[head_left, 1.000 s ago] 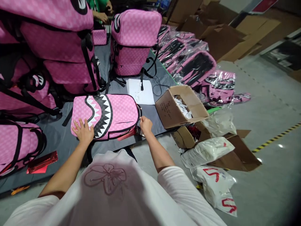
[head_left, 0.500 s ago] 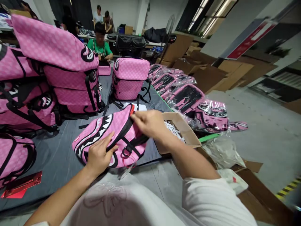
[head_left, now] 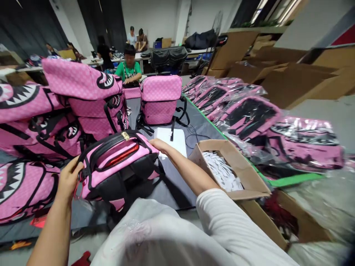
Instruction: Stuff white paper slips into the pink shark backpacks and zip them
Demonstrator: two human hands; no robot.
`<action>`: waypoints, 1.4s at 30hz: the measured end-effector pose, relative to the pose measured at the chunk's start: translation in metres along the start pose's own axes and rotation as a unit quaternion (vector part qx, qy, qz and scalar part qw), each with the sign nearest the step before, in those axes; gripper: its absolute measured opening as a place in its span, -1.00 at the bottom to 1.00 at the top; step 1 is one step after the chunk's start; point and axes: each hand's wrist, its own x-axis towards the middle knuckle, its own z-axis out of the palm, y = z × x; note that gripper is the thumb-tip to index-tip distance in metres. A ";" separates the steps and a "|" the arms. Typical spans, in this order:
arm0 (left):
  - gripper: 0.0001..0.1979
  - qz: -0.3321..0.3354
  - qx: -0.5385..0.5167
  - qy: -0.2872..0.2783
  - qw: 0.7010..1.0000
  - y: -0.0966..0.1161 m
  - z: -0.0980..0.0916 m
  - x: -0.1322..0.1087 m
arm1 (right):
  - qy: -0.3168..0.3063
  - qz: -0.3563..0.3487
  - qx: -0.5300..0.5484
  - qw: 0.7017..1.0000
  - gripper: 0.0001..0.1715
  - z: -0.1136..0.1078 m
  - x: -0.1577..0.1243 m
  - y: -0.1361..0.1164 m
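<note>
A pink backpack (head_left: 122, 157) with black straps is tilted up at the near edge of the grey table (head_left: 177, 188). Its top faces me, with a black zipper and a red strip inside a pink opening. My left hand (head_left: 68, 179) grips its left end, fingers closed round the edge beside a thin red cord. At the far right corner my right hand (head_left: 159, 146) holds the bag, its fingertips partly hidden behind the fabric. Behind the bag lies a white sheet (head_left: 179, 142).
Stacked pink backpacks (head_left: 97, 107) stand at the left, another (head_left: 161, 99) upright behind. An open carton (head_left: 249, 177) of white tags sits at the right, beside plastic-wrapped bags (head_left: 249, 114). A person in green (head_left: 129, 68) sits across the table.
The backpack has been turned and raised, so its top now faces me instead of its toothed front. My left hand has moved to its left end, my right hand to its far corner.
</note>
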 end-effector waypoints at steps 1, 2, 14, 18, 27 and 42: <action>-0.43 0.003 -0.026 0.008 1.000 0.017 -0.006 0.001 | -0.007 -0.016 0.004 1.000 -0.48 0.005 0.003 -0.001; -0.40 0.003 -0.051 -0.003 0.999 0.038 -0.010 0.000 | -0.031 -0.030 0.008 0.999 -0.49 0.008 0.005 -0.002; -0.41 -0.043 0.113 -0.084 0.989 0.145 0.042 0.035 | -0.038 -0.002 0.000 0.999 -0.48 -0.003 0.067 0.051; -0.35 -0.072 0.105 -0.092 0.988 0.134 0.040 0.060 | 0.063 -0.107 -0.026 0.992 -0.69 -0.010 0.064 0.024; -0.27 0.017 0.048 -0.245 0.968 0.123 0.022 0.085 | 0.077 -0.394 -0.424 0.812 -0.72 0.041 -0.064 -0.106; -0.50 0.016 -0.132 -0.064 0.989 0.069 0.044 0.105 | 0.094 -0.223 -0.766 0.595 -0.71 0.130 -0.117 -0.164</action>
